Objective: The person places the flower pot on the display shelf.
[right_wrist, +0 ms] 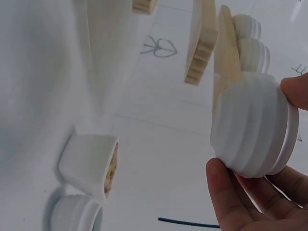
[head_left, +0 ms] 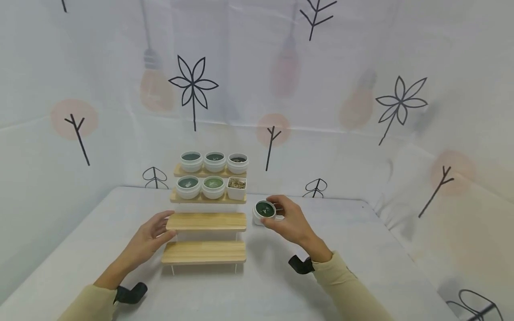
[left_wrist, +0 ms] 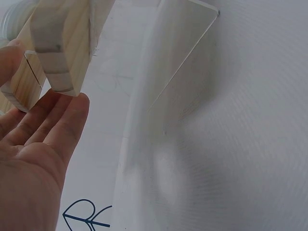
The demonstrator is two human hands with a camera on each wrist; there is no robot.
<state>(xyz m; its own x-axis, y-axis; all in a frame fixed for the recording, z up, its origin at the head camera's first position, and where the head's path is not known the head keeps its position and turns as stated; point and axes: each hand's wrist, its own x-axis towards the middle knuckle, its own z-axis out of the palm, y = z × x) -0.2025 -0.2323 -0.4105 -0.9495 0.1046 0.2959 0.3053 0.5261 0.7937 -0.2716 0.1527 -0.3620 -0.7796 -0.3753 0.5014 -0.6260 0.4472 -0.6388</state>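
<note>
My right hand (head_left: pixel 291 223) holds a small white ramekin (right_wrist: pixel 255 125) with a dark green filling, thumb on one side and fingers on the other. This ramekin is just right of a stepped display stand with wooden shelves (head_left: pixel 206 221) on clear supports. At the stand's left side, my left hand (head_left: pixel 146 238) has its thumb and fingers around the end of the second shelf from the front. The left wrist view shows fingertips right at that shelf's end (left_wrist: pixel 60 48). Several filled ramekins (head_left: pixel 214 187) and a square cup of granola-like bits (head_left: pixel 237 188) stand on the two back shelves.
The front shelf (head_left: pixel 204 253) is bare wood. In the right wrist view, a square white cup (right_wrist: pixel 86 163) and a round white ramekin (right_wrist: pixel 74 211) stand on the white tabletop (head_left: pixel 321 272). White printed cloth (head_left: pixel 249 89) rises behind and beside the table.
</note>
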